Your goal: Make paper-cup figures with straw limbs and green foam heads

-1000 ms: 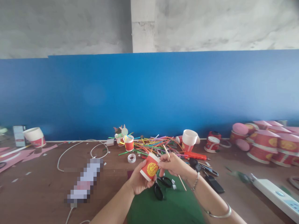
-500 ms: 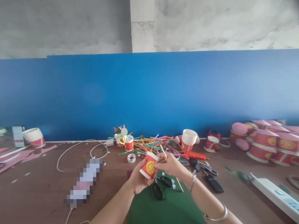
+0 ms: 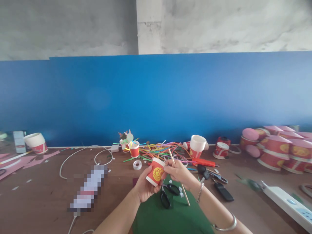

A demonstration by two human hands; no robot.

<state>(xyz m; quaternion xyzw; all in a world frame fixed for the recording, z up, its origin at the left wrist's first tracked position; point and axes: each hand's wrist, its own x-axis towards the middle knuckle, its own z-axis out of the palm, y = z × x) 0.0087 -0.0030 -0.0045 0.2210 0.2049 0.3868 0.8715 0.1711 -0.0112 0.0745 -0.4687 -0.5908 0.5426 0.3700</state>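
Note:
A red and white paper cup with a yellow emblem is tilted in my left hand, whose fingers wrap round its lower side. My right hand grips a thin wooden stick, which slants up past the fingers. Its fingertips meet the right side of the cup near the rim; whether they pinch anything else there is too small to tell. Just below the cup lie black-handled scissors on a green mat.
Behind my hands spreads a heap of coloured strips, with a tape roll and a white cup beside it. Keys, a red tool and a power strip lie right; stacked red cups stand beyond.
My right hand has shifted slightly, and the stick in it has swung a little, its lower end moving down. The cup stays in my left hand, turned very slightly.

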